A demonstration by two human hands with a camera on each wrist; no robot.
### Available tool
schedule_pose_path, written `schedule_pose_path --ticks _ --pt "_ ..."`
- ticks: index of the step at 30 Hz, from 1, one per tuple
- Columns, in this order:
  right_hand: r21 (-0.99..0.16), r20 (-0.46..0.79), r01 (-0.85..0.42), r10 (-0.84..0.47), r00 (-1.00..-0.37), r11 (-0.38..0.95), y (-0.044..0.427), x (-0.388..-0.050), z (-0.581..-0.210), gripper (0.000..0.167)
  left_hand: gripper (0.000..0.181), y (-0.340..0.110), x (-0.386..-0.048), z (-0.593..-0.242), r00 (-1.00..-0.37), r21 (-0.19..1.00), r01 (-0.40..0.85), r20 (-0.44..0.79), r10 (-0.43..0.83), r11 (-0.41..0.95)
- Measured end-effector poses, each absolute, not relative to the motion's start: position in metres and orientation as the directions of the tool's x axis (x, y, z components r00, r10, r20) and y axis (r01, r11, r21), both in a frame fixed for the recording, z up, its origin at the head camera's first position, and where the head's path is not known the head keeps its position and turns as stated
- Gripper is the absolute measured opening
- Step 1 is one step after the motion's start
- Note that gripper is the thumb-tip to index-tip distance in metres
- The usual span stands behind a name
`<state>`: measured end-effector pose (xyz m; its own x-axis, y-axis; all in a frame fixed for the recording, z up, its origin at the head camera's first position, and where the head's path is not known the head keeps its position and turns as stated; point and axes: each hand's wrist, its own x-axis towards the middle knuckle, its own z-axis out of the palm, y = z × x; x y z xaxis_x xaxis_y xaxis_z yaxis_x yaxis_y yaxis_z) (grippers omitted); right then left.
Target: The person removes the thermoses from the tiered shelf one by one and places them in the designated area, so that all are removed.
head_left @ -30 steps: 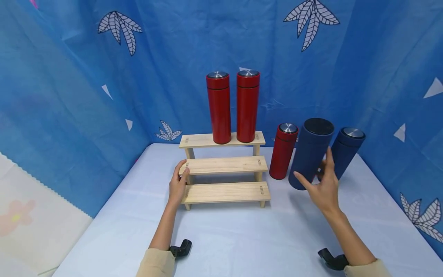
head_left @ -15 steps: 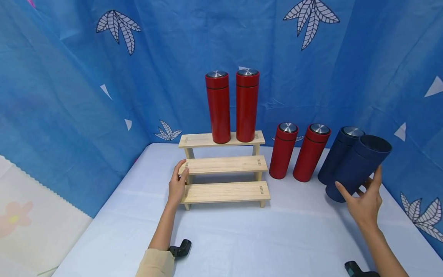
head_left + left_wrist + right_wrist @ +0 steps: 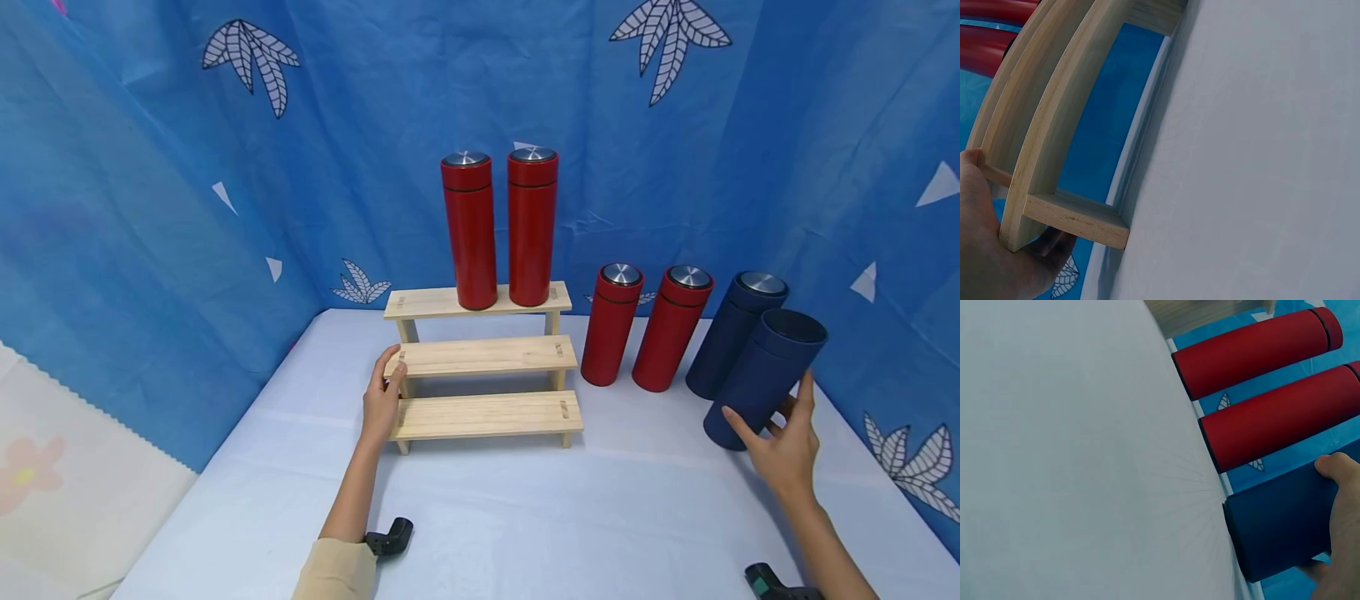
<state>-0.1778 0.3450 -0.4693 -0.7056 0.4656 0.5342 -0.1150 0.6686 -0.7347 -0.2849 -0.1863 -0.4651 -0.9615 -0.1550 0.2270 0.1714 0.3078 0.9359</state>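
Observation:
My right hand (image 3: 785, 450) grips a dark blue thermos bottle (image 3: 761, 383) with a dark top, thumb on one side and fingers round the other. In the right wrist view, that blue bottle (image 3: 1285, 519) has its base close to the white cloth; whether it touches is unclear. Just behind it stands another blue bottle (image 3: 731, 333) with a silver lid, partly hidden. With my left hand (image 3: 382, 404) I hold the left end of a three-step wooden stand (image 3: 487, 358). The left wrist view puts the thumb at the edge of a wooden step (image 3: 1063, 106), with fingers underneath.
Two tall red thermos bottles (image 3: 532, 233) stand on the stand's top step. Right of the stand, a shorter red bottle (image 3: 611, 329) and a similar red bottle (image 3: 671, 333) stand on the white cloth (image 3: 570, 517). A blue curtain (image 3: 375, 167) hangs behind.
My right hand has carried the blue bottle rightward past the second short red bottle, uncovering it, then slightly lower and nearer. The left hand has stayed on the stand.

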Motion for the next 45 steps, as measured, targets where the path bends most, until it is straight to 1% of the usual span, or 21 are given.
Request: schedule_pose_path --ticks 4,11,17,20,22,25,28,30,33,35,36,37,43,45 --pt "-0.742 0.527 -0.116 0.466 -0.71 0.661 0.346 -0.179 -0.47 0.11 0.045 -0.186 -0.282 -0.46 -0.965 0.943 0.17 0.219 -0.147 0.286" --pt "-0.736 0.535 -0.111 0.473 -0.701 0.668 0.345 -0.179 -0.466 0.108 0.044 -0.175 -0.262 -0.43 -0.961 0.927 0.188 0.243 -0.136 0.324" --pt "-0.73 0.566 -0.16 0.458 -0.685 0.664 0.344 -0.181 -0.465 0.104 0.043 -0.175 -0.26 -0.428 -0.957 0.93 0.191 0.248 -0.151 0.315" --pt "-0.727 0.596 -0.206 0.455 -0.662 0.655 0.343 -0.18 -0.461 0.1 0.042 -0.175 -0.26 -0.429 -0.957 0.934 0.191 0.245 -0.156 0.301" --pt "-0.719 0.631 -0.253 0.455 -0.628 0.648 0.343 -0.18 -0.459 0.094 0.042 -0.175 -0.26 -0.43 -0.957 0.936 0.19 0.244 -0.156 0.297" --pt "-0.692 0.676 -0.29 0.453 -0.581 0.662 0.342 -0.178 -0.45 0.088 0.042 -0.175 -0.26 -0.431 -0.958 0.938 0.19 0.242 -0.152 0.291" --pt "-0.644 0.735 -0.31 0.454 -0.503 0.699 0.337 -0.175 -0.438 0.077 0.043 -0.175 -0.26 -0.431 -0.959 0.938 0.19 0.241 -0.151 0.291" --pt "-0.593 0.785 -0.311 0.446 -0.43 0.743 0.33 -0.173 -0.428 0.067 0.044 -0.174 -0.26 -0.432 -0.959 0.937 0.192 0.243 -0.149 0.294" --pt "-0.516 0.853 -0.334 0.439 -0.281 0.789 0.314 -0.174 -0.414 0.05 0.044 -0.174 -0.259 -0.432 -0.959 0.936 0.194 0.244 -0.146 0.293" --pt "-0.472 0.881 -0.352 0.419 -0.221 0.808 0.302 -0.175 -0.406 0.046 0.043 -0.174 -0.259 -0.432 -0.959 0.936 0.192 0.243 -0.146 0.294" --pt "-0.458 0.889 -0.363 0.41 -0.206 0.811 0.296 -0.177 -0.403 0.044 0.043 -0.174 -0.259 -0.432 -0.959 0.936 0.19 0.241 -0.146 0.295" --pt "-0.448 0.894 -0.387 0.401 -0.201 0.806 0.289 -0.178 -0.4 0.043 0.043 -0.174 -0.259 -0.432 -0.96 0.937 0.189 0.24 -0.146 0.295" --pt "-0.434 0.899 -0.507 0.326 -0.292 0.745 0.254 -0.198 -0.388 0.031 0.042 -0.174 -0.259 -0.432 -0.96 0.935 0.19 0.241 -0.141 0.301" --pt "-0.421 0.906 -0.542 0.301 -0.299 0.728 0.239 -0.206 -0.387 0.023 0.042 -0.176 -0.263 -0.437 -0.961 0.936 0.188 0.238 -0.14 0.298"
